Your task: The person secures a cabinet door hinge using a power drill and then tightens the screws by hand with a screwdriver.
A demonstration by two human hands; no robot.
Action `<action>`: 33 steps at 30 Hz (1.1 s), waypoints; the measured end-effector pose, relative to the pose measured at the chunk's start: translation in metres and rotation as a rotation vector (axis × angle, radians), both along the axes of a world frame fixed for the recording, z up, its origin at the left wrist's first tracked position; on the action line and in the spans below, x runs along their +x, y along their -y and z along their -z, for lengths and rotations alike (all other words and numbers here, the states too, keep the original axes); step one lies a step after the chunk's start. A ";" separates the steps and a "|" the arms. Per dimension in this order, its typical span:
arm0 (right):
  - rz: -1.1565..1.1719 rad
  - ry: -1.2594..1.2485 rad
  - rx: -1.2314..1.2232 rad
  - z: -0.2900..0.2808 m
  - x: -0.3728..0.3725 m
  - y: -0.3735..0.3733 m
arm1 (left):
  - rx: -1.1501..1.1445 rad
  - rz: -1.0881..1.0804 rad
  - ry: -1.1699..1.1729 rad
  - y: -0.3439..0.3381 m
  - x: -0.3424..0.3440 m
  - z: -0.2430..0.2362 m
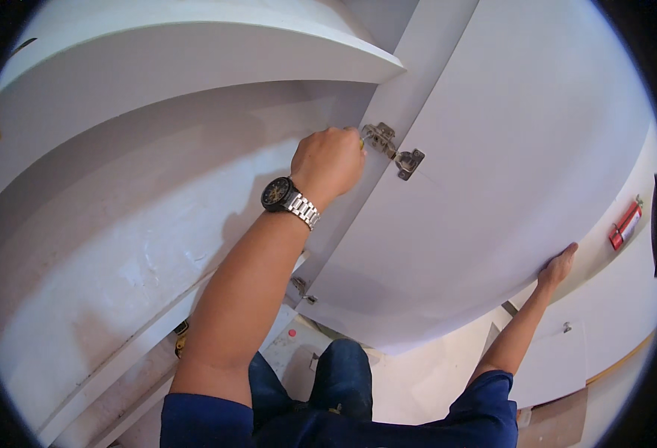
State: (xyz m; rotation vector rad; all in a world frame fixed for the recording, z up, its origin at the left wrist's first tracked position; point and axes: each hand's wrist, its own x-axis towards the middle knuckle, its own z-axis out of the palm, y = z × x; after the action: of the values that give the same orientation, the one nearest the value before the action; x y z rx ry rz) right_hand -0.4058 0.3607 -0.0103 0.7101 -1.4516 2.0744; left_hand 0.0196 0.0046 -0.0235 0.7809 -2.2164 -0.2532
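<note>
White cabinet door [478, 172] between two hands

The left hand's [330, 166] grip is closed around a mostly hidden tool [362, 142] beside the upper hinge [393, 151], at the door's left edge. The right hand [558, 266] meets the far right edge, probably for steadiness; its fingers are hidden, so whether that grip pinches cannot be told.

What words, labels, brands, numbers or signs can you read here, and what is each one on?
No text can be read in this view.
Wristwatch: dial markings too small to read.
Red fire extinguisher: any markings are too small and blurred to read.
Upper hinge: no lettering can be made out.
White door panel: no writing visible.
</note>
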 end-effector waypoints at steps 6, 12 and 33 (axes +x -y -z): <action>0.082 -0.011 0.014 -0.001 -0.003 0.000 | -0.038 0.001 -0.041 0.001 -0.004 0.005; 0.173 -0.050 0.076 -0.001 -0.003 0.002 | -0.028 0.000 -0.037 0.000 -0.003 0.004; 0.224 -0.063 0.063 -0.002 -0.012 0.000 | -0.033 0.012 -0.040 0.000 -0.003 0.004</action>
State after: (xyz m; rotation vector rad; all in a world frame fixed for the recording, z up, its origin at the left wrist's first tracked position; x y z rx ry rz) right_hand -0.4177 0.3605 -0.0078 0.6018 -1.4932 1.8291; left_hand 0.0168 0.0043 -0.0276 0.7384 -2.1827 -0.2359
